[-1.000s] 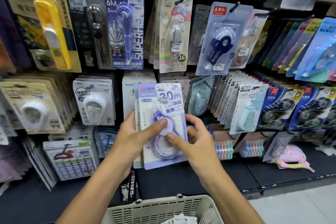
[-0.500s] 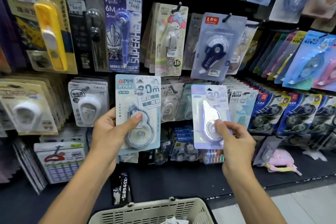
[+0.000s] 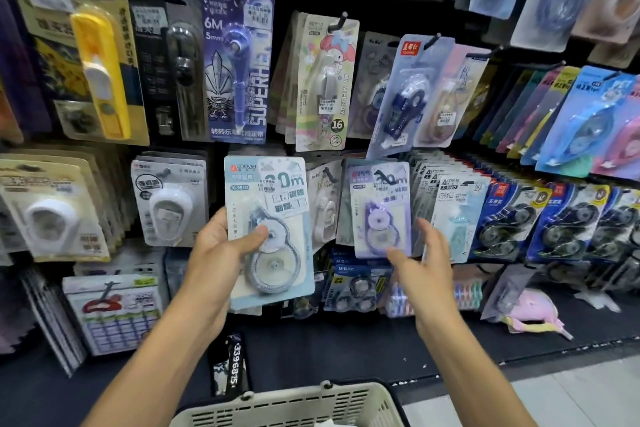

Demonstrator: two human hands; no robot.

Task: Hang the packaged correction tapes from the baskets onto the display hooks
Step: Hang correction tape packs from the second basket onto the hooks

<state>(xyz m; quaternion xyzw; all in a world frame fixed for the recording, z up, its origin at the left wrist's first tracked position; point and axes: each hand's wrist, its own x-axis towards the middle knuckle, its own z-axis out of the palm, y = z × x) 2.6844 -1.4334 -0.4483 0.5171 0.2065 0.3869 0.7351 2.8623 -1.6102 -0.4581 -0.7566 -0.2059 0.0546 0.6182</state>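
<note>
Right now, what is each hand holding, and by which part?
The left hand grips the light blue correction tape pack by its left edge, thumb on the blister. The right hand is open and holds nothing.

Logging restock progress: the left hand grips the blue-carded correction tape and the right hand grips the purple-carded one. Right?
Not quite. In the head view the left hand does grip the blue-carded correction tape, but the right hand is open, just below the purple-carded correction tape, which hangs on the display.
</note>
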